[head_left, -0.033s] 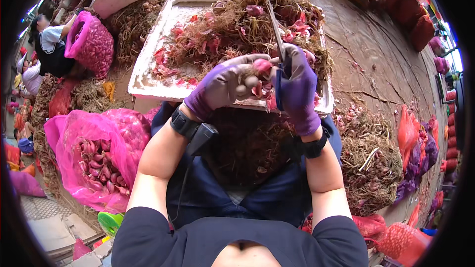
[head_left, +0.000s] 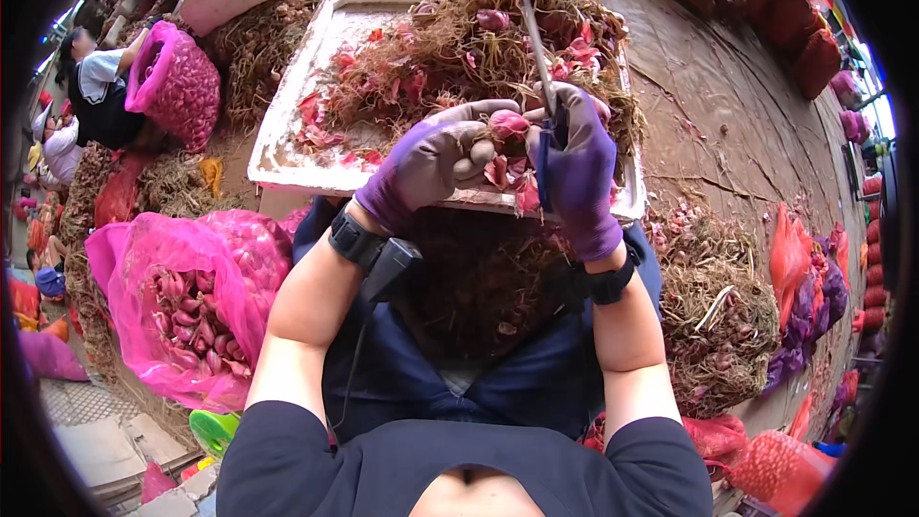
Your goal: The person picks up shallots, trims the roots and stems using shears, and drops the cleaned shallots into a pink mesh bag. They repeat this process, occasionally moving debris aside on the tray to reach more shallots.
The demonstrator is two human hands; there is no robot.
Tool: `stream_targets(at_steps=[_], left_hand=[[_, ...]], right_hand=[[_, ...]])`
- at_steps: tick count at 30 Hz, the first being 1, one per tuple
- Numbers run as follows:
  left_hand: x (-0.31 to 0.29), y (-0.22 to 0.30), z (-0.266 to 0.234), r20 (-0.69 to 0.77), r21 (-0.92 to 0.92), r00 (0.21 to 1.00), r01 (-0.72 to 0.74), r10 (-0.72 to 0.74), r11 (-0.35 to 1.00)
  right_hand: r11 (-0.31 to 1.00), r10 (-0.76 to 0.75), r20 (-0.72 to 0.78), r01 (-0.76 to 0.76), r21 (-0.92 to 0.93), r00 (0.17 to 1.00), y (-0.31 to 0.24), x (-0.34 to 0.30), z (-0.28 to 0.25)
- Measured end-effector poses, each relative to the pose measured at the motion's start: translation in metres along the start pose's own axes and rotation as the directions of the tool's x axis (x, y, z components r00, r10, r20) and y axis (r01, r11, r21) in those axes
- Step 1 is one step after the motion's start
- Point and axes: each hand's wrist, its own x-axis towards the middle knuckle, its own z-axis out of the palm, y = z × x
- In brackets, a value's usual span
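In a purple and grey glove, my left hand (head_left: 426, 158) pinches a red shallot (head_left: 507, 123) between thumb and fingers. My right hand (head_left: 579, 158), gloved alike, grips a pair of scissors (head_left: 538, 53) with blue handles, its blades pointing away from me. Shallot and scissors are close together over the near edge of a white foam tray (head_left: 278, 148). On that tray lies a heap of dry roots and stalks (head_left: 450, 57) with shallots and loose red skins mixed in.
A pink mesh bag (head_left: 120, 278) of shallots stands at my left, and a pile of dried shallot stalks (head_left: 713, 316) lies at my right. Another person (head_left: 100, 86) sits far left beside a full pink bag (head_left: 182, 86). Red sacks (head_left: 775, 0) line the far right.
My left fingers have curled and shifted slightly around the shallot, which now shows more fully. The scissors have moved slightly to the right.
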Motion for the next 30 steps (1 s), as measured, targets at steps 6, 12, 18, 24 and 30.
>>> stream_targets(at_steps=[6, 12, 18, 24, 30], left_hand=[[0.006, -0.009, 0.018, -0.360, 0.670, 0.848, -0.056, 0.390, 0.741], [0.009, -0.002, 0.041, 0.325, 0.920, 0.734, -0.098, 0.597, -0.380], [0.005, -0.007, 0.031, 0.220, 0.953, 0.796, -0.051, 0.564, -0.300], [-0.009, 0.021, 0.016, -0.404, 0.591, 0.885, 0.057, 0.234, 0.804], [-0.015, 0.030, 0.013, -0.335, 0.458, 0.904, -0.091, 0.266, 0.885]], right_hand=[[0.912, 0.209, -0.049, -0.176, 0.372, 0.977, 0.002, -0.003, 0.003], [0.983, 0.137, -0.144, -0.117, 0.140, 0.980, 0.008, -0.006, 0.007], [0.989, 0.130, -0.064, -0.124, 0.082, 0.990, 0.013, -0.002, 0.003], [1.000, -0.021, -0.158, 0.024, 0.015, 0.987, 0.001, 0.008, -0.018], [0.909, -0.109, 0.178, 0.171, -0.380, 0.978, -0.013, 0.000, -0.015]])
